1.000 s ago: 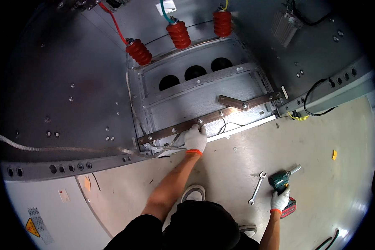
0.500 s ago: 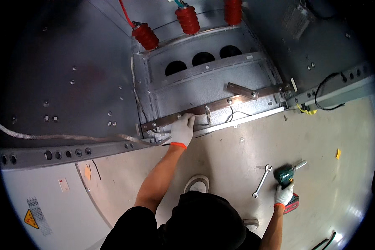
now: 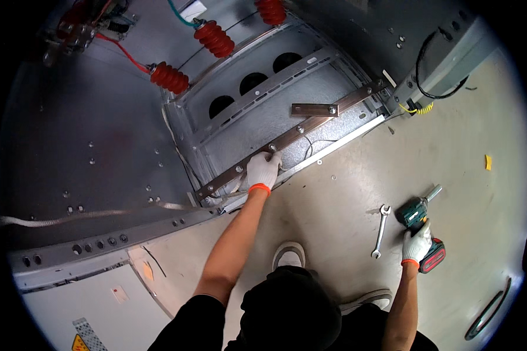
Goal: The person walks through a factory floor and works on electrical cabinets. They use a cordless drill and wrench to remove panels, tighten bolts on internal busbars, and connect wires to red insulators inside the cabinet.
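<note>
My left hand [image 3: 263,171], in a white glove with an orange cuff, is closed at the front edge of a long copper busbar [image 3: 287,140] set with several bolts. A flat braided strap [image 3: 173,206] runs in from the left and up under this hand, and its end is hidden by the fingers. A short copper bar [image 3: 310,110] is bolted to the busbar and angles off to the left. Down at the right, my gloved right hand [image 3: 416,244] grips the handle of a green cordless impact wrench [image 3: 413,213], which lies on the floor with its socket pointing away.
An open-ended wrench [image 3: 381,231] lies left of the impact wrench. Red ribbed insulators [image 3: 215,38] stand at the cabinet's back. A metal sill [image 3: 339,146] edges the cabinet front. Black cable [image 3: 488,309] and a yellow scrap [image 3: 488,162] lie on the floor at right.
The view has turned and shifted. My left hand has slid a little rightward along the busbar, its fingers now bent down near a bolt. The right hand still holds the impact wrench.
</note>
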Demonstrator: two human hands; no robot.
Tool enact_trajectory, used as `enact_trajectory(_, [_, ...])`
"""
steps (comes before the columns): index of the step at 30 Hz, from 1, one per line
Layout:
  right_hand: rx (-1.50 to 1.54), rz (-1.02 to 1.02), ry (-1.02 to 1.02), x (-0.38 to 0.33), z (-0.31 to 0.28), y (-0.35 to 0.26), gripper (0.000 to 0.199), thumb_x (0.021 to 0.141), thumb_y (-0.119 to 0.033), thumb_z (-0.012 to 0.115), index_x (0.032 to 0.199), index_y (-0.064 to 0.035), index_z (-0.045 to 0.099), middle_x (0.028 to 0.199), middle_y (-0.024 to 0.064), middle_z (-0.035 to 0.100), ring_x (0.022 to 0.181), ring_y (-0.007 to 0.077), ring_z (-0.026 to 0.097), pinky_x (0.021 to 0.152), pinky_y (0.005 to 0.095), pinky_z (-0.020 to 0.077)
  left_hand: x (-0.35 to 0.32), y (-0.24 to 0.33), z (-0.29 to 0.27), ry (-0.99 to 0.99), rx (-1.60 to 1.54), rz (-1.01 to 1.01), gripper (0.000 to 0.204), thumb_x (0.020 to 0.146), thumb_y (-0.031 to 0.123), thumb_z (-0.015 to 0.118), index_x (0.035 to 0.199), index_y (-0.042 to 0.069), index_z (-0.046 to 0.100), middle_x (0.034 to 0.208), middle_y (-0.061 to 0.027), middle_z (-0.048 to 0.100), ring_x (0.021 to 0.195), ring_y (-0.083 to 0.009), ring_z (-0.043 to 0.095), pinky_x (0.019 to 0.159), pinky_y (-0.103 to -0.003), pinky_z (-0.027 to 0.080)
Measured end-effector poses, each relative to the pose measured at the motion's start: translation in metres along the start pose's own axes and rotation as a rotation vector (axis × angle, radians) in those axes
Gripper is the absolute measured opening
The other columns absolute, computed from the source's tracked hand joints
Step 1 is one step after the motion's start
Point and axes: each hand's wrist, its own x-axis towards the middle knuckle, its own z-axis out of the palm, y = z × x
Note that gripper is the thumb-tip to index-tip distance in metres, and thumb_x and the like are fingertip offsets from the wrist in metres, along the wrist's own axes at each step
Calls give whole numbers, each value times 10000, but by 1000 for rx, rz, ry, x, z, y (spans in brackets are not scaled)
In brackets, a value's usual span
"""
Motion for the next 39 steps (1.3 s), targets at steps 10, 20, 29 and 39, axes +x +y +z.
enact_trajectory(10, [20, 1, -11, -1, -1, 0, 867, 768, -214, 709, 1493, 5, 287, 1242, 195, 581, 1111, 346, 580, 983, 443, 424, -2, -16, 8, -137, -603, -78, 294, 993, 238, 591, 810, 23, 673, 705, -14, 654, 573, -72, 571, 539, -236, 466])
enact_trajectory(20, [40, -21, 58, -5, 6, 3, 819, 764, -205, 695, 1469, -4, 329, 1139, 166, 611, 1011, 330, 607, 948, 430, 440, 7, -11, -13, -305, -493, -118, 251, 994, 232, 587, 874, 26, 667, 738, -22, 644, 604, -84, 575, 556, -243, 487])
enact_trajectory(29, [59, -23, 84, 6, 2, 8, 806, 741, -159, 715, 1456, -36, 362, 1032, 163, 628, 953, 319, 613, 882, 433, 479, -4, -12, -12, -267, -391, -2, 219, 1009, 220, 558, 972, 22, 645, 730, -16, 608, 577, -106, 592, 545, -263, 506])
enact_trajectory(39, [116, -1, 130, 1, 9, 6, 743, 752, -88, 664, 1445, -46, 399, 1083, 170, 635, 966, 317, 615, 885, 415, 474, 7, -15, -20, -447, -384, -47, 225, 1042, 213, 475, 996, 41, 612, 764, -10, 596, 670, -120, 595, 667, -279, 505])
